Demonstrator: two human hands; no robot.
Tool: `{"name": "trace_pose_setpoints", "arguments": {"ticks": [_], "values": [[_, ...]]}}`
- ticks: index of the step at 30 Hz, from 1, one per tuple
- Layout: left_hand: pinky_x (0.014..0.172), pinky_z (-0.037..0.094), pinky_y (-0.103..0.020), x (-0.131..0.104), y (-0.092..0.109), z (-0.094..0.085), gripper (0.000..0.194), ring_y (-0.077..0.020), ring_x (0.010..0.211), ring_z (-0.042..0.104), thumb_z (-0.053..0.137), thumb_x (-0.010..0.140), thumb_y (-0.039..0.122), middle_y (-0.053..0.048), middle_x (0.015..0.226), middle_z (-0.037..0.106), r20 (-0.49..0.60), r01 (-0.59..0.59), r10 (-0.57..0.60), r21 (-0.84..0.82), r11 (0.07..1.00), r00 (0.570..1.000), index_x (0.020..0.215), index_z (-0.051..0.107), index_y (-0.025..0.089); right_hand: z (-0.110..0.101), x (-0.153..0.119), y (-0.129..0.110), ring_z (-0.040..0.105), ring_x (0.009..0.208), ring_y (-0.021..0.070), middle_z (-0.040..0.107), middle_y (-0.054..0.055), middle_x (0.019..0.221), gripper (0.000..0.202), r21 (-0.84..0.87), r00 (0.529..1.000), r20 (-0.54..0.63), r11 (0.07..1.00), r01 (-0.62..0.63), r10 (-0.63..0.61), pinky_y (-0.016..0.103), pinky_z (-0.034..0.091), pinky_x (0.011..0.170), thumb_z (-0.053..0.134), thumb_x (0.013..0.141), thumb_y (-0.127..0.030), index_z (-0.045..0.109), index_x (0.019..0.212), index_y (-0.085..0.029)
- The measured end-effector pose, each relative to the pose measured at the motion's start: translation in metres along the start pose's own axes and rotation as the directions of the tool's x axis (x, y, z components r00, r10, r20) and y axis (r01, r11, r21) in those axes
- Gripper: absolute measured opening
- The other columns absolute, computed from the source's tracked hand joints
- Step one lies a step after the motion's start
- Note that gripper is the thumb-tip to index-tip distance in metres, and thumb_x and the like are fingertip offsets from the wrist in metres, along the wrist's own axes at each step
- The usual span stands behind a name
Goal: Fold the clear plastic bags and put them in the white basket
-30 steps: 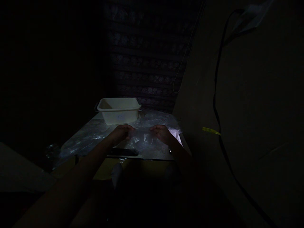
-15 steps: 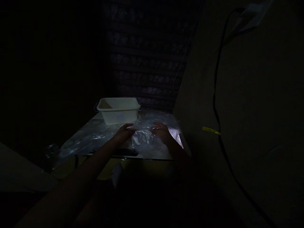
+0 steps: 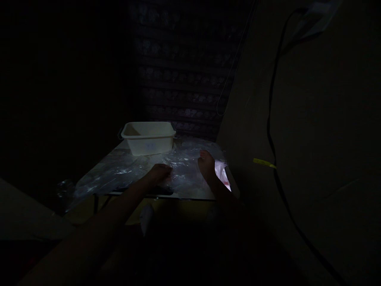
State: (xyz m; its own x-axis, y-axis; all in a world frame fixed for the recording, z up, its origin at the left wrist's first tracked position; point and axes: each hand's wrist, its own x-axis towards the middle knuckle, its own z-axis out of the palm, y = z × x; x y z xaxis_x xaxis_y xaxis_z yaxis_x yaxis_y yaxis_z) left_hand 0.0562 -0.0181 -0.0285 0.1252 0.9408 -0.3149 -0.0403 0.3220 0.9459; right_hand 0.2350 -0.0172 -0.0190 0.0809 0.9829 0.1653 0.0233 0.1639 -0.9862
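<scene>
In the head view, my left hand (image 3: 160,172) is low over the near part of the table, its fingers closed on crinkled clear plastic (image 3: 183,167). To its right, my right hand (image 3: 206,163) is raised a little with its fingers curled in. Whether anything is inside that hand is too dark to make out. More clear plastic spreads over the tabletop around both hands. Behind my left hand stands a cream rectangular tub (image 3: 150,146) with a handle at its rim.
A bright whitish patch (image 3: 222,174) lies beside my right wrist at the table's right edge. Along the right-hand wall runs a black cable (image 3: 269,131) with a yellow tag (image 3: 264,162). Dark ridged surfacing (image 3: 184,83) rises behind the table. Much of the surroundings is black.
My hands have moved apart. The left has lowered towards me and closed; the right has shifted right with its fingers curled. The plastic between them lies flatter.
</scene>
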Motion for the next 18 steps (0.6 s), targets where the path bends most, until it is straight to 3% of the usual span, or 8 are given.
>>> {"name": "trace_pose_setpoints", "arguments": {"ticks": [2, 4, 6, 8, 12, 18], "values": [[0.039, 0.037, -0.020, 0.000, -0.002, 0.002, 0.017, -0.0056, 0.033, 0.040, 0.060, 0.048, 0.016, 0.005, 0.033, 0.043, -0.040, -0.007, 0.008, 0.021, 1.000, 0.999, 0.044, 0.044, 0.013, 0.006, -0.006, -0.002, 0.025, 0.111, 0.0172, 0.035, 0.008, 0.117, 0.040, -0.307, 0.982, 0.020, 0.933, 0.187, -0.190, 0.032, 0.019, 0.093, 0.038, 0.065, -0.015, 0.040, 0.105, -0.015], [0.038, 0.036, -0.020, -0.001, -0.003, 0.003, 0.016, -0.0060, 0.032, 0.040, 0.059, 0.050, 0.017, 0.005, 0.033, 0.042, -0.045, -0.002, 0.003, 0.025, 1.000, 0.999, 0.044, 0.044, 0.013, 0.015, -0.015, -0.004, 0.026, 0.111, 0.0175, 0.035, 0.011, 0.118, 0.039, -0.627, 0.919, 0.218, 0.674, 0.390, -0.329, 0.034, 0.017, 0.094, 0.034, 0.070, -0.019, 0.040, 0.107, -0.012], [0.039, 0.036, -0.021, -0.002, -0.004, 0.004, 0.015, -0.0061, 0.033, 0.039, 0.058, 0.050, 0.018, 0.005, 0.033, 0.042, -0.017, 0.003, -0.003, 0.005, 1.000, 1.000, 0.045, 0.045, 0.013, 0.027, -0.024, -0.003, 0.022, 0.114, 0.0177, 0.032, 0.012, 0.121, 0.041, -0.730, 0.861, 0.392, 0.460, 0.505, -0.323, 0.037, 0.012, 0.094, 0.029, 0.074, -0.026, 0.036, 0.112, -0.010], [0.040, 0.036, -0.020, -0.003, -0.004, 0.005, 0.012, -0.0061, 0.033, 0.039, 0.058, 0.049, 0.016, 0.005, 0.034, 0.042, 0.007, 0.003, -0.003, -0.001, 1.000, 1.000, 0.046, 0.047, 0.013, 0.036, -0.033, 0.000, 0.018, 0.115, 0.0182, 0.027, 0.011, 0.124, 0.045, -0.763, 0.828, 0.487, 0.326, 0.559, -0.280, 0.040, 0.009, 0.093, 0.025, 0.076, -0.033, 0.031, 0.115, -0.010], [0.037, 0.031, -0.018, -0.004, -0.002, 0.008, 0.014, -0.0056, 0.033, 0.039, 0.058, 0.046, 0.009, 0.006, 0.033, 0.043, -0.031, -0.009, 0.010, 0.048, 0.999, 0.999, 0.043, 0.045, 0.015, 0.042, -0.041, 0.011, 0.015, 0.116, 0.0188, 0.024, 0.012, 0.125, 0.051, -0.778, 0.810, 0.554, 0.228, 0.586, -0.193, 0.043, 0.006, 0.093, 0.019, 0.077, -0.040, 0.027, 0.117, -0.010], [0.035, 0.028, -0.019, -0.001, -0.004, 0.005, 0.015, -0.0060, 0.030, 0.037, 0.056, 0.044, 0.004, 0.006, 0.030, 0.041, -0.089, 0.007, 0.004, 0.129, 0.992, 0.996, 0.042, 0.045, 0.015, 0.028, -0.039, 0.026, 0.018, 0.115, 0.0212, 0.029, 0.014, 0.122, 0.053, -0.809, 0.841, 0.521, 0.231, 0.541, -0.146, 0.045, 0.003, 0.092, 0.020, 0.076, -0.043, 0.032, 0.115, -0.009]]}}
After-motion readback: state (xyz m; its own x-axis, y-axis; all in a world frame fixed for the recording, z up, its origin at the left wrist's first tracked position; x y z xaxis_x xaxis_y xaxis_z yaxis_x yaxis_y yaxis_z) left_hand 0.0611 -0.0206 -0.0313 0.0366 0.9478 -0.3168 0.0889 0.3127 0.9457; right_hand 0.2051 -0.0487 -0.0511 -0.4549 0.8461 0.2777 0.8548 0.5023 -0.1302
